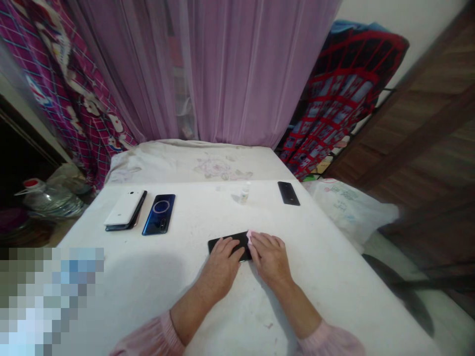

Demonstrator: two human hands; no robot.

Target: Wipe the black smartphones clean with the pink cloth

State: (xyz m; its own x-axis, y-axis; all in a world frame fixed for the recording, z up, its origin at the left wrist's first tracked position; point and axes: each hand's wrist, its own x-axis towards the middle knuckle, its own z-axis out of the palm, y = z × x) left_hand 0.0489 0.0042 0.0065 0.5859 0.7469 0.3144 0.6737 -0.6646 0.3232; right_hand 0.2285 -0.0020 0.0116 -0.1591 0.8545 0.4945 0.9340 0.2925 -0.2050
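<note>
A black phone [243, 240] lies flat on the white-covered table [148, 291], near its middle. My left hand [222, 264] rests on the phone's left part, fingers spread over its dark surface. At the phone's right end my right hand [272, 257] presses a small pink cloth [250, 236] against it, with the fingers bent together over the cloth. Beyond the phone stands a small clear bottle [244, 194].
At the left lie a stack of phones topped by a white one [124, 207] and a blue phone [159, 214]. A dark phone [288, 193] is near the right edge. Plastic bags [349, 207] hang beside the table; a large bottle [52, 198] stands left.
</note>
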